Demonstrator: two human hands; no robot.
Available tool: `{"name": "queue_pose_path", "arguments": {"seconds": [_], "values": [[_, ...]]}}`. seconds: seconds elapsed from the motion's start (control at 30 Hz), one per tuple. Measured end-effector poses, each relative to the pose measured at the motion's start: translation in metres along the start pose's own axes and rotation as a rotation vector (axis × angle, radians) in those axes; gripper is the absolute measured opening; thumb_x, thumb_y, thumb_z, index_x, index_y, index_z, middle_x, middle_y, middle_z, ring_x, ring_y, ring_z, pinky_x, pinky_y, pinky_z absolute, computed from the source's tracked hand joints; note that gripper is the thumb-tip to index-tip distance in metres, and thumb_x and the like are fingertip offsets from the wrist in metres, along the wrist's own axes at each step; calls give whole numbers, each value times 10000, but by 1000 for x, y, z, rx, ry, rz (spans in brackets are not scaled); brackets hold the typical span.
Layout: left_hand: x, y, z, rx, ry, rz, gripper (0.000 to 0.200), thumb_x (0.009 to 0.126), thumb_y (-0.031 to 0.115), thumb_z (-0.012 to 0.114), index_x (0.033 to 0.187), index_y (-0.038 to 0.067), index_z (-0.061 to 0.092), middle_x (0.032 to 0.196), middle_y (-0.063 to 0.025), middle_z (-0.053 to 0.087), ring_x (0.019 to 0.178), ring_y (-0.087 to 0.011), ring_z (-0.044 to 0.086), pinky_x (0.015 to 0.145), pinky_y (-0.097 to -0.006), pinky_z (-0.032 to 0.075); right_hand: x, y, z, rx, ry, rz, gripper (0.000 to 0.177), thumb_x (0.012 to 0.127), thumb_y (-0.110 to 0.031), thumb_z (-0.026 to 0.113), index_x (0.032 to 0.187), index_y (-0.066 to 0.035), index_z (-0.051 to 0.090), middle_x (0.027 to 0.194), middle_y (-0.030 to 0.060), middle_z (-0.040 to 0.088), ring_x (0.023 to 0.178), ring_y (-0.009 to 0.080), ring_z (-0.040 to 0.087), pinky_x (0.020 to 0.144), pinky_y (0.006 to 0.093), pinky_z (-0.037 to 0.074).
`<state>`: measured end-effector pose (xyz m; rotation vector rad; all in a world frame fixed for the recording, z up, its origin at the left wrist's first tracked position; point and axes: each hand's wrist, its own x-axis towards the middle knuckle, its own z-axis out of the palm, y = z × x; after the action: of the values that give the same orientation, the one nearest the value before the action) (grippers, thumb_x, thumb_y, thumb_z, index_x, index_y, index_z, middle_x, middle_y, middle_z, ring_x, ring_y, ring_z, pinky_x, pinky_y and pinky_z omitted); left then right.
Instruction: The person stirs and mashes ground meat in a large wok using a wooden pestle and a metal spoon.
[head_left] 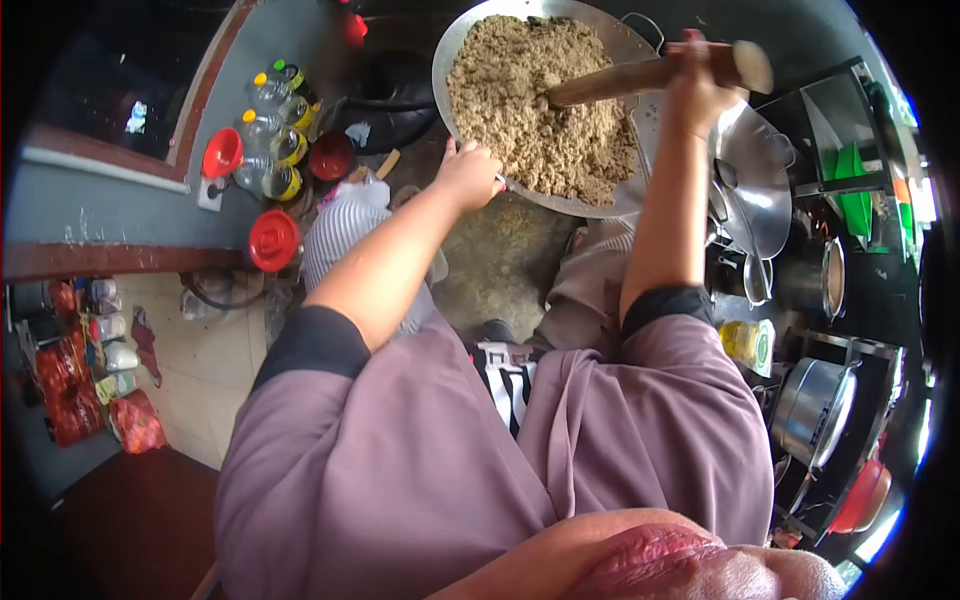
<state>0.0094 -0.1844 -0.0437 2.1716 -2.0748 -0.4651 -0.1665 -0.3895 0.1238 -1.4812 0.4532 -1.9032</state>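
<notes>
A large metal wok (447,75) stands in front of me, filled with a crumbly brown food mass (540,130). My left hand (468,178) is closed on the wok's near-left edge, where a bit of metal handle shows by the fingers. Over the right side, my right hand (697,95) grips a thick wooden pestle (630,80) near its blunt upper end. The pestle slants down to the left, its narrower tip in the food. That tip is hidden by the crumbs.
Yellow-labelled bottles (285,145), a red funnel (222,152) and a red lid (275,240) are on the left. Right of the wok are a wide metal pan (765,190) and a ladle (745,230). Farther right, a rack holds a metal pot (812,410).
</notes>
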Motion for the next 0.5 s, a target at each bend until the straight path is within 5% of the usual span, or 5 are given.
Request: {"name": "queue_pose_path", "arguments": {"seconds": [0.13, 0.17, 0.23, 0.33, 0.5], "values": [[5, 4, 3, 3, -41, -35, 292, 864, 360, 648, 1040, 132, 704, 1087, -94, 632, 1193, -312, 481, 1105, -581, 262, 53, -111, -19, 112, -159, -196, 27, 767, -46, 644, 783, -53, 666, 741, 84, 646, 714, 236, 649, 776, 380, 551], [7, 4, 3, 19, -58, -46, 297, 864, 365, 648, 1035, 129, 706, 1087, -96, 638, 1192, -315, 485, 1105, -573, 266, 64, -101, -31, -359, -255, -532, 15, 765, -57, 656, 780, -58, 660, 766, 78, 651, 730, 233, 651, 767, 370, 554], [11, 3, 3, 49, -88, -58, 307, 863, 373, 647, 1027, 121, 710, 1090, -101, 650, 1191, -320, 491, 1105, -555, 272, 48, -52, -17, -596, -251, -392, 43, 767, -80, 681, 780, -58, 647, 796, 73, 654, 739, 221, 651, 736, 345, 552], [15, 6, 5, 61, -123, -69, 318, 863, 382, 647, 1012, 111, 720, 1096, -109, 665, 1195, -325, 496, 1108, -524, 281, -48, 66, 7, 9, -284, 235, 181, 729, -40, 772, 812, -47, 611, 788, 48, 646, 753, 157, 635, 716, 294, 514], [17, 4, 4, 63, -114, -69, 330, 854, 407, 655, 978, 113, 737, 1072, -112, 679, 1180, -315, 519, 1100, -495, 310, -23, 39, 2, -134, -210, 40, 134, 780, -17, 740, 835, -6, 618, 756, 107, 681, 693, 172, 668, 705, 314, 551]]}}
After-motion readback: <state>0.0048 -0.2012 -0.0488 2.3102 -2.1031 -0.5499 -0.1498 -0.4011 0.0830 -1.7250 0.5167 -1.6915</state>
